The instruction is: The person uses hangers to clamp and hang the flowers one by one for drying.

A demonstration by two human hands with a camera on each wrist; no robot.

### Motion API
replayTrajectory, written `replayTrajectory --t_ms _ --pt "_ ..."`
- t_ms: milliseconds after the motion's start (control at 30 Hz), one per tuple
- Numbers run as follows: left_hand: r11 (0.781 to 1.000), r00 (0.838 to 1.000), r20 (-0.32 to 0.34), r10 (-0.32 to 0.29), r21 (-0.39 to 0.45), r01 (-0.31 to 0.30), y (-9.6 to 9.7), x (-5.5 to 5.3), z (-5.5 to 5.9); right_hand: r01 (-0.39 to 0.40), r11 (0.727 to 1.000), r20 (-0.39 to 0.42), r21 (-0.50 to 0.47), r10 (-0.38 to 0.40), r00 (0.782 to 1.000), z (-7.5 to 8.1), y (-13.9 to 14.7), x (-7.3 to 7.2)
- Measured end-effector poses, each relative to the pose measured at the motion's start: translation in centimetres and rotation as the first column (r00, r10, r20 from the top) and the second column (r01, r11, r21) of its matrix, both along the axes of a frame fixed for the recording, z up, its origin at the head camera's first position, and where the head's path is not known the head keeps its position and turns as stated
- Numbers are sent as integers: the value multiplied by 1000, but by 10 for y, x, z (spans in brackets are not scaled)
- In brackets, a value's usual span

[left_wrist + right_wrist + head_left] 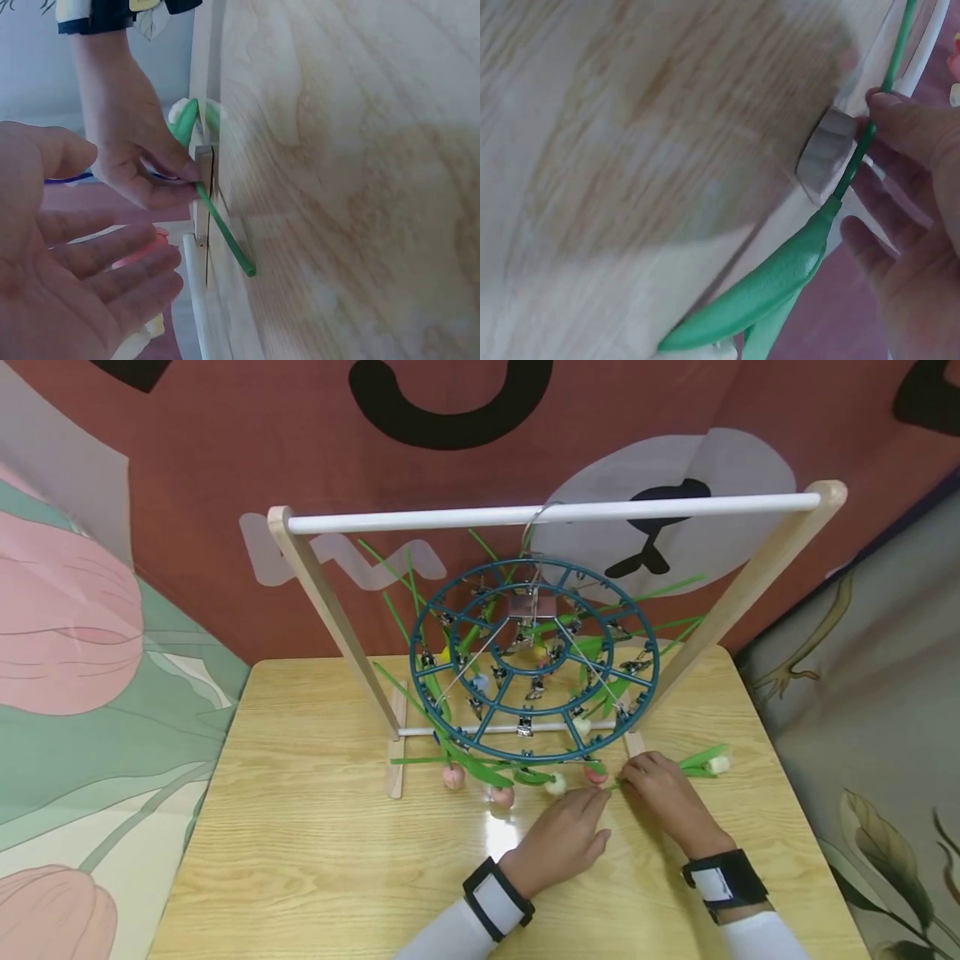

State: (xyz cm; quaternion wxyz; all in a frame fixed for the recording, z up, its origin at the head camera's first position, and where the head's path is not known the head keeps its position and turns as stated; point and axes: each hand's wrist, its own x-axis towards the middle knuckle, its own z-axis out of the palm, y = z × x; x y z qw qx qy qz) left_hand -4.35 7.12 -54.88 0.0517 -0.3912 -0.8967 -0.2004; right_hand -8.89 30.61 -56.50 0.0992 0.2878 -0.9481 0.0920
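My right hand (671, 802) pinches the green stem of a white artificial tulip (717, 765) between thumb and fingers, near the right foot of the rack. In the right wrist view, the tulip's broad green leaves (769, 292) hang below the grip. The bare stem end (238, 251) sticks out past the fingers in the left wrist view. My left hand (562, 839) is beside that end, its fingers extended and holding nothing. Above both hands is a round blue-green clip hanger (480, 731) with metal clips and several artificial tulips hanging from it.
The hanger hooks over the white bar (420, 518) of a wooden-legged rack (337, 610), which stands on a wood-grain table (300, 860). Pink tulip heads (453, 777) and a white one (555, 784) hang at the front rim. A printed curtain (225, 443) hangs behind.
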Motion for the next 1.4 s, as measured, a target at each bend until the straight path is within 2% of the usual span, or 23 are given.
replayTrajectory --t_ms 133,267,567,633,767,867,1100,1200,1400 --pt "998 999 -10 31 -47 -32 3 -3 -2 -15 1000 35 19 15 999 9 -3 7" --pt "995 998 -2 61 -82 -61 5 -5 -3 -52 999 25 11 52 998 21 -11 14" --pt "991 990 -46 131 -35 -133 1 -3 -2 -125 992 -42 -6 125 991 36 -29 25" --pt "988 988 -16 151 -22 -152 -3 -1 2 -142 990 -55 -12 141 988 37 -33 27" --pt "983 978 93 185 -3 -186 -12 1 13 -155 987 -61 -28 154 986 38 -38 29" --pt "979 971 132 198 12 -201 -21 2 19 -138 990 -43 -16 137 990 39 -38 30" --pt "975 973 134 185 98 -199 -44 5 27 -113 990 -50 -85 109 993 43 -25 26" --pt "969 968 172 184 131 -207 -51 6 31 -111 990 -59 -85 106 993 45 -19 24" --pt "964 954 268 135 188 -189 -65 5 39 -38 998 -59 -44 35 998 50 -9 22"
